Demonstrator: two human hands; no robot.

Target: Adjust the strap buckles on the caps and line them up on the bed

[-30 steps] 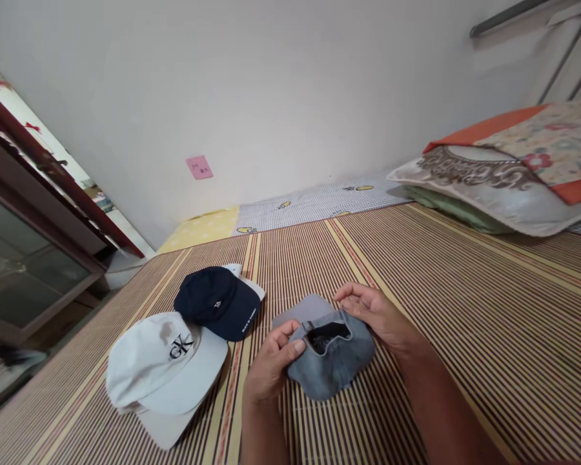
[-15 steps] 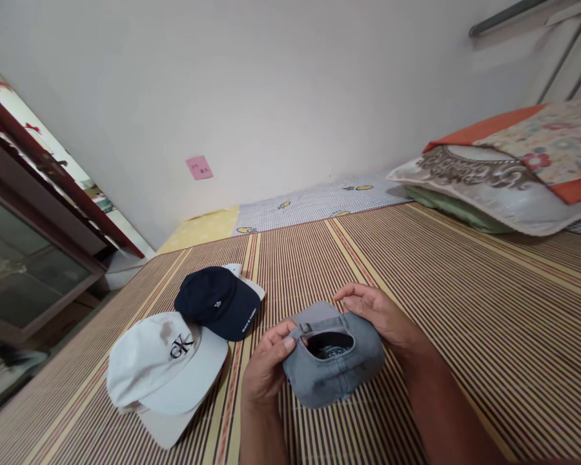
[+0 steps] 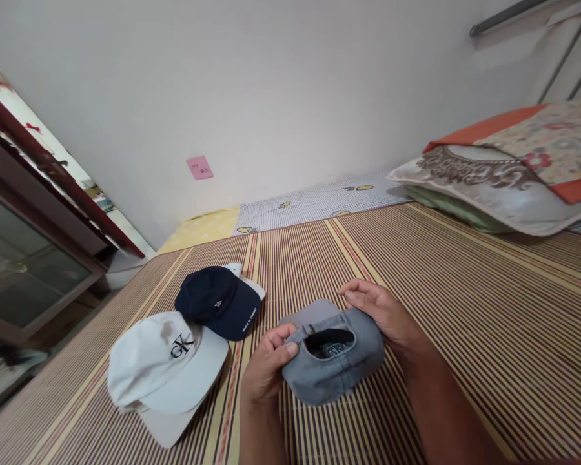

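Observation:
A grey-blue baseball cap [image 3: 326,381] is held between my two hands, its back opening and strap facing me and its brim pointing away. My left hand [image 3: 268,361] pinches the cap's left side near the strap, thumb on top. On the other side my right hand [image 3: 382,316] grips the cap's right edge, its fingers reaching over toward the brim. To the left lies a white cap [image 3: 150,361] with black letters, resting on another pale cap's brim [image 3: 167,429]. A navy cap [image 3: 213,300] sits behind it, partly covering a white cap [image 3: 254,289].
The striped bamboo mat [image 3: 440,284] spreads under everything. Stacked pillows [image 3: 503,187] lie at the back right. Patterned bedding [image 3: 310,203] runs along the wall, where a pink note [image 3: 200,167] is stuck. A glass-doored cabinet [image 3: 29,265] stands at the left.
The grey-blue cap has tilted slightly in my hands, showing more of its brim on the left. My right hand has shifted a little up and right. The other caps stay put.

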